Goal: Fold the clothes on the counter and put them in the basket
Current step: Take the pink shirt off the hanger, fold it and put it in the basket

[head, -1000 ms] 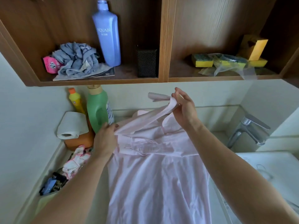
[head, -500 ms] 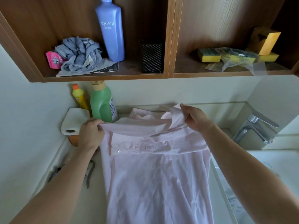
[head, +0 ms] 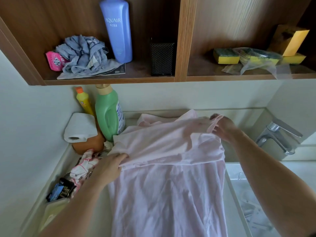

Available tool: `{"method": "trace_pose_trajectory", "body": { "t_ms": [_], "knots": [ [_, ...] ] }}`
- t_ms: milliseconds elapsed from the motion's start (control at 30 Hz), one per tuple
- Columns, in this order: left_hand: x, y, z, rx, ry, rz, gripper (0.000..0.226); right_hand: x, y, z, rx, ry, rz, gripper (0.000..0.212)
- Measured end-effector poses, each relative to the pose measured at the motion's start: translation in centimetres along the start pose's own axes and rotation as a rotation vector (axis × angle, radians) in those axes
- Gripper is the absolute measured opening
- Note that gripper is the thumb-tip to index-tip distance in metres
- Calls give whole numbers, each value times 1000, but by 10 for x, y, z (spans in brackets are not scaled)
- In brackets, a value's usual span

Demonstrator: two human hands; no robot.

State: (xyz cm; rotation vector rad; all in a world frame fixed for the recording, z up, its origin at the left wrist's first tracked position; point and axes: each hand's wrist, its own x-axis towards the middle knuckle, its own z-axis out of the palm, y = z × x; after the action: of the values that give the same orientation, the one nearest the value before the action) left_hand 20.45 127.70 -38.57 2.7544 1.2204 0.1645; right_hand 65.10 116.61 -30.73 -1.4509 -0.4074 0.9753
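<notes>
Your left hand (head: 109,166) pinches the left edge of the folded-over upper part of the pink shirt (head: 167,185), fingers closed on the cloth. Your right hand (head: 222,127) grips the shirt's far right corner, fingers curled shut around a fold of fabric. Spread lengthwise on the bench (head: 95,211), the shirt has its top portion doubled back toward you. Just beside its far left corner stands a green bottle (head: 107,112); a tap (head: 278,134) lies to the right.
</notes>
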Motion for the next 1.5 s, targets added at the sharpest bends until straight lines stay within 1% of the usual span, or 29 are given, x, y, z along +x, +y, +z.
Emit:
{"method": "trace_pose_trajectory", "body": {
  "t_ms": [100,133,200,267,367,400,467,533,567,600,633,667,700,767,800,833,900,967,1000,1067,1167,1233,1300,1333,1367,1400,1433,1467,1500],
  "knots": [
    [-1,4,18,23,-217,-76,52,13,27,-37,-146,64,255,32],
    [0,5,22,26,-256,-93,52,15,36,-43,-161,58,310,35],
    [3,5,24,20,-251,-96,48,15,51,-42,-274,43,349,53],
    [7,4,23,13,-175,-62,43,21,71,-36,-477,28,269,64],
    [14,5,29,-12,-89,32,46,17,83,-22,-905,-6,96,71],
    [16,6,32,-47,-93,53,47,17,81,-18,-981,-7,37,68],
    [20,10,37,-121,-151,60,45,20,71,-16,-952,75,-99,57],
    [28,10,40,-103,-266,58,37,30,66,-21,-908,168,-193,51],
    [31,12,39,-84,-306,59,31,32,66,-23,-982,203,-153,48],
    [34,13,38,-91,-315,45,25,30,66,-24,-1161,222,-92,47],
    [37,17,36,-118,-287,19,22,27,71,-23,-1347,255,-73,45],
    [42,20,36,-150,-197,9,24,25,80,-18,-1465,293,-153,44],
    [47,25,39,-164,-54,25,27,22,90,-7,-1489,299,-340,43],
    [61,41,43,-116,196,120,33,16,111,24,-1434,179,-699,40],
    [67,48,47,-70,240,169,38,14,123,39,-1443,81,-789,40],
    [73,54,53,-6,221,185,44,16,138,47,-1481,9,-773,44],
    [77,51,69,113,78,93,61,16,161,41,-1519,-19,-562,58],
    [71,33,85,158,-21,-70,76,18,175,17,-1515,64,-386,73],
    [65,23,92,159,-40,-126,82,18,178,5,-1532,105,-344,76],
    [60,10,100,162,-55,-180,87,22,180,-4,-1565,156,-346,74],
    [71,12,95,141,-75,-216,79,25,177,2,-1588,158,-339,77],
    [86,16,81,149,-14,-260,61,30,159,6,-1578,182,-340,80],
    [111,17,60,55,52,-261,44,52,118,9,-1500,221,-209,82],
    [125,20,48,-65,95,-249,39,66,94,11,-1480,189,-111,81],
    [141,21,39,-215,134,-245,30,80,76,14,-1441,145,-54,74],
    [158,23,29,-348,175,-260,21,90,57,18,-1365,145,-63,60],
    [177,20,25,-449,205,-290,18,99,46,21,-1228,183,-120,43],
    [193,20,20,-505,213,-325,20,106,38,25,-1044,230,-144,31],
    [211,18,17,-561,204,-360,22,114,30,30,-849,260,-139,28]
  ]
}}
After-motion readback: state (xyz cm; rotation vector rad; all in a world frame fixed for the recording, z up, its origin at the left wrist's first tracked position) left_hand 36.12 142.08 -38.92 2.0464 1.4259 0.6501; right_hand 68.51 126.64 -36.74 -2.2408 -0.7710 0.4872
